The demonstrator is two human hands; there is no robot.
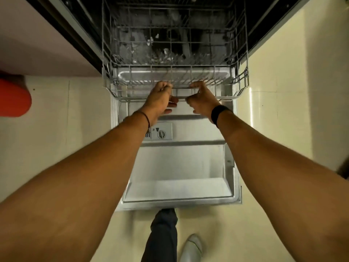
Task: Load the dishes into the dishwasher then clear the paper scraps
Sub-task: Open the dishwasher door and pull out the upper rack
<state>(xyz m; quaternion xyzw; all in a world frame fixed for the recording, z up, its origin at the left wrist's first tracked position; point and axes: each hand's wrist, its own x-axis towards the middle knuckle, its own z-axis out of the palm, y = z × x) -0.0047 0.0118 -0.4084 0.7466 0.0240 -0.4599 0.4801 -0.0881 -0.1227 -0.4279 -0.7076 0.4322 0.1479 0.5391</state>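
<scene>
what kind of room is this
Most likely a home kitchen: a dishwasher stands open with its door folded down, the left hand and right hand grip its wire rack by the front rail, and pale tiles cover the floor.

- dishwasher rack (190, 74): thin wire under a smooth grey coating, faintly shiny;
- door liner (181, 163): bare metal, satin finish, catching soft light;
- dispenser (161, 131): pale grey plastic, matt;
- floor tiles (273, 103): cream, glossy, streaked with glare;
- wristband (217, 113): black, matt;
- trouser leg (163, 237): dark cloth;
- shoe (192, 246): pale, smooth.
</scene>
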